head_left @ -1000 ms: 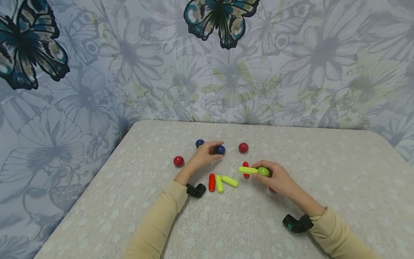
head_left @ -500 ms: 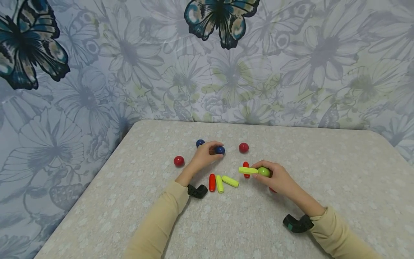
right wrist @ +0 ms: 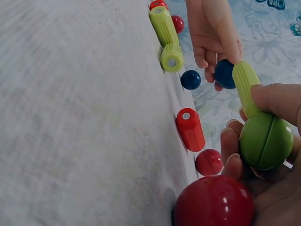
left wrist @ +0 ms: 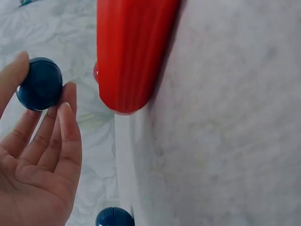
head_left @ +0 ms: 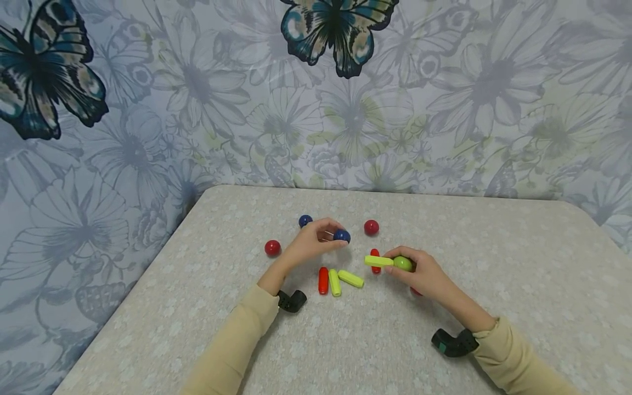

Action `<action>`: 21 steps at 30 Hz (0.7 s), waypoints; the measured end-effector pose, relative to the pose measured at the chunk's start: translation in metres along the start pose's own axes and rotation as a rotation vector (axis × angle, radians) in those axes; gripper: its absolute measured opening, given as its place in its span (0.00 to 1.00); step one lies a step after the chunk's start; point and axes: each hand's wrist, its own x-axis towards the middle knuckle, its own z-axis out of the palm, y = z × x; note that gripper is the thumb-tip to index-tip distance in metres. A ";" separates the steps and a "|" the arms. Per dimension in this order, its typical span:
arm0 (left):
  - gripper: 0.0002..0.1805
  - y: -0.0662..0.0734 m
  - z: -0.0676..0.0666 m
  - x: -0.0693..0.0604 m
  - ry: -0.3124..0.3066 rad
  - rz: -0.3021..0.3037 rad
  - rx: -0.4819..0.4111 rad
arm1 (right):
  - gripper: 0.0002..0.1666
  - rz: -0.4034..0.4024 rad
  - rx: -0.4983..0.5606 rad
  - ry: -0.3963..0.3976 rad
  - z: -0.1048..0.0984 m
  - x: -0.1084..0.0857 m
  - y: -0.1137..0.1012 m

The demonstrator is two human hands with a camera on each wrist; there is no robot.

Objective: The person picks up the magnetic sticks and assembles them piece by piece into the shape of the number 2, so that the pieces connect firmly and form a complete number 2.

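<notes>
Holding blue ball (head_left: 342, 236) apart from yellow stick (head_left: 378, 261)

Pinching blue ball in left hand (head_left: 312, 241), above table (head_left: 375, 340); grasping yellow stick and touching green ball (head_left: 403, 264) in right hand (head_left: 427, 272); seemingly at a joining step; probably next calling for lining up blue ball with stick's free end, then closing the gap gently.
</notes>
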 end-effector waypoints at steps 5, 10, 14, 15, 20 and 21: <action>0.20 0.004 0.003 -0.006 -0.064 -0.027 -0.076 | 0.14 -0.005 -0.010 0.001 -0.001 0.000 0.000; 0.25 0.013 0.006 -0.017 -0.151 -0.045 -0.126 | 0.14 -0.008 -0.009 -0.007 -0.003 0.001 -0.001; 0.23 0.016 0.012 -0.023 -0.203 -0.030 -0.161 | 0.13 -0.006 -0.004 -0.017 -0.001 0.001 0.000; 0.23 0.011 0.014 -0.022 -0.213 -0.022 -0.170 | 0.13 -0.006 -0.004 -0.019 0.000 0.001 0.001; 0.23 0.013 0.018 -0.024 -0.237 0.002 -0.200 | 0.14 -0.019 -0.001 -0.017 0.000 0.000 0.002; 0.23 0.014 0.019 -0.024 -0.235 0.001 -0.206 | 0.14 -0.022 -0.002 -0.017 0.000 0.000 0.002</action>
